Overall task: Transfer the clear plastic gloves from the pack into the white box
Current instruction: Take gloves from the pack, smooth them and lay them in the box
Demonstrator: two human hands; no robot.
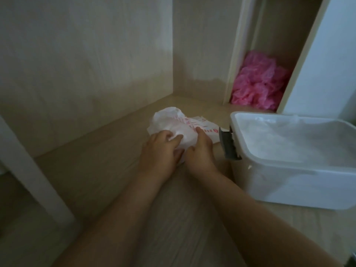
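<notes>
Both bare forearms [123,209] reach forward from the bottom edge and converge, the hands almost touching. The left hand [159,149] lies palm down, fingers curled into the pack [169,120]. The right hand [200,151] (just beside it, knuckles up) pinches the same pack, forefinger stretched forward and thumb tucked toward the left hand.

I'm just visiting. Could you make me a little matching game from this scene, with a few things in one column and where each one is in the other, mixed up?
Things
1. glove pack
2. white box
3. pink plastic
4. grey latch

Places
A. inside the tall compartment at the back
B. on the white box's left end
C. gripped by the left hand and right hand
D. open-topped, right of both hands

Pairs: 1-C, 2-D, 3-A, 4-B
</notes>
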